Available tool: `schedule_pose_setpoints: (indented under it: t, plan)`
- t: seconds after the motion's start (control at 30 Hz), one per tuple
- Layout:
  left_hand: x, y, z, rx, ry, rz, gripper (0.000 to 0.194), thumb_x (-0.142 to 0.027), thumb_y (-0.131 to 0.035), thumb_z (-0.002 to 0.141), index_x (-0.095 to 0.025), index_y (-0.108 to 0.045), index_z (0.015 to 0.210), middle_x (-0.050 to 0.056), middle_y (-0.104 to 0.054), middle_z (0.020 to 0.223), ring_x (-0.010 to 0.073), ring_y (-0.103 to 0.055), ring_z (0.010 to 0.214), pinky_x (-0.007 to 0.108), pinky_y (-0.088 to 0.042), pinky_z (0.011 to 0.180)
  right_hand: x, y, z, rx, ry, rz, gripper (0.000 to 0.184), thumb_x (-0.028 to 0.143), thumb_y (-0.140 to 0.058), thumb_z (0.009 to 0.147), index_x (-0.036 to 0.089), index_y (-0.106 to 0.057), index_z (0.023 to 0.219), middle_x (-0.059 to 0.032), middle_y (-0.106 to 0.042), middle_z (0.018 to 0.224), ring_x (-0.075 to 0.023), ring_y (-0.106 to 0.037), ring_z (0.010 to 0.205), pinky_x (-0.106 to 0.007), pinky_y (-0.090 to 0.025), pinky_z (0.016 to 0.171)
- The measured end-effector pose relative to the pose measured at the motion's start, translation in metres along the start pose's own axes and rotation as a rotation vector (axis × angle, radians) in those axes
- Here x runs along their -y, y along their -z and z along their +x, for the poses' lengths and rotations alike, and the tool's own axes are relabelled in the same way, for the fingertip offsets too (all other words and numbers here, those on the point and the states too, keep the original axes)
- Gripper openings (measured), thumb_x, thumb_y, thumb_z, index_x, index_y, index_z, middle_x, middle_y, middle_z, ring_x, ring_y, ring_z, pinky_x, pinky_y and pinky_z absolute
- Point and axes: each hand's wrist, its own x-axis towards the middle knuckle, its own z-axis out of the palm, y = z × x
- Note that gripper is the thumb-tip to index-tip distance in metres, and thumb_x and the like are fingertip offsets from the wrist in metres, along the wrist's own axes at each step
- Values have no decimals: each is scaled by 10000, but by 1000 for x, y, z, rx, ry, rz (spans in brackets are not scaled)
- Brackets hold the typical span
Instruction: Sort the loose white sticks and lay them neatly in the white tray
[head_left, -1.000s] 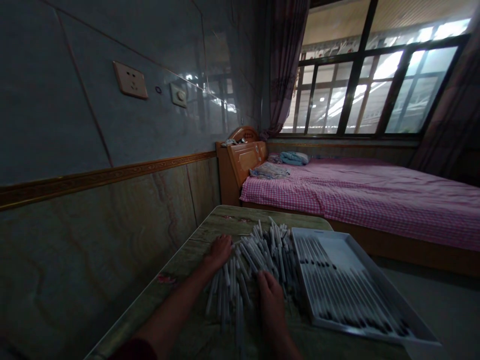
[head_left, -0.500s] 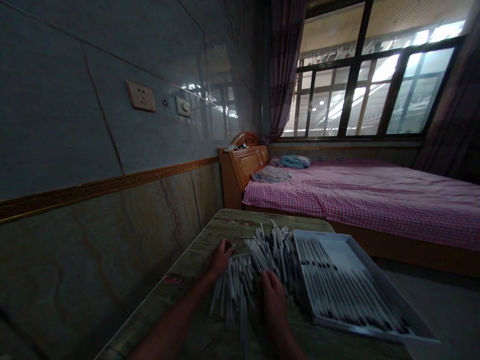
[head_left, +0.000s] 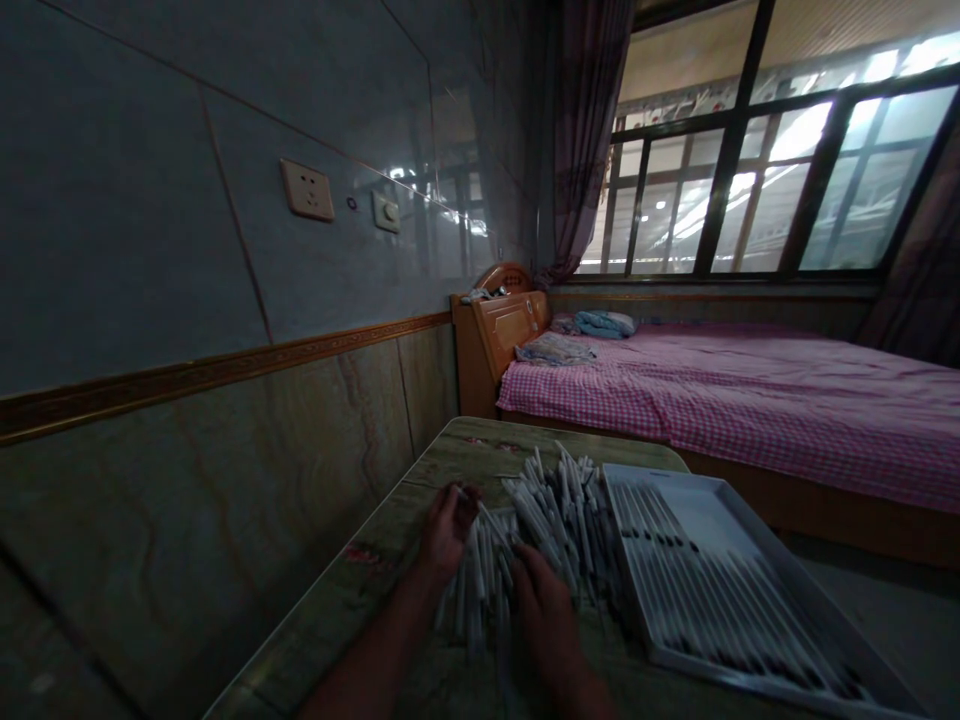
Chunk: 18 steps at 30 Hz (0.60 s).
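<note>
My left hand (head_left: 447,530) is closed on one end of a slim white pen (head_left: 491,520). This pen slants down to the right, across the others, to the fingertips of my right hand (head_left: 546,605), which are curled together at its far end. Below and between the hands lies a loose bunch of white pens (head_left: 475,590). Beyond my right hand a bigger, jumbled heap of pens (head_left: 559,505) leans toward a shallow white tray (head_left: 720,500). Inside the tray, pens with dark ends lie side by side in two rows.
A green patterned table (head_left: 390,590) carries everything and runs along the tiled wall (head_left: 330,420) on the left. Behind it stand a wooden headboard (head_left: 495,330) and a bed with a pink checked sheet (head_left: 675,390). The tray reaches the table's right side.
A pen now spans my two hands, where before they were apart. My left hand has turned inward. The whole view has shifted slightly, so everything sits farther right.
</note>
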Motion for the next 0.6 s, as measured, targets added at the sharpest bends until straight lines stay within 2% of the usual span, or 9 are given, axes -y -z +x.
schedule_pose_setpoints:
  t: [0.1, 0.23, 0.37, 0.6]
  plan:
    - [1, -1, -4, 31, 74, -32, 81, -227, -667, 773, -165, -616, 788, 19, -720, 732, 139, -701, 679, 243, -555, 651, -2, -1, -1, 28, 19, -34, 338, 405, -483, 879, 217, -688, 1072, -78, -718, 1037, -237, -668, 950, -334, -518, 823]
    - [5, -3, -10, 61, 121, -49, 75, -220, -671, 771, -154, -636, 782, 33, -732, 748, 156, -707, 674, 280, -575, 685, -4, -1, -1, -7, 12, -68, 326, 381, -491, 876, 213, -695, 1068, -81, -722, 1031, -244, -675, 942, -347, -528, 815]
    - [8, -5, -13, 61, 174, -84, 81, -212, -690, 756, -152, -637, 770, 40, -737, 743, 165, -710, 690, 296, -576, 722, -4, 0, 1, 14, -15, -93, 335, 378, -480, 872, 220, -690, 1079, -80, -718, 1046, -248, -671, 966, -362, -524, 839]
    - [6, -8, -17, 87, 91, 9, 225, -284, -762, 676, -168, -596, 774, 14, -722, 722, 179, -710, 712, 314, -568, 734, -1, 1, 1, 10, -9, -167, 364, 359, -429, 885, 191, -685, 1082, -96, -719, 1034, -248, -681, 944, -357, -532, 813]
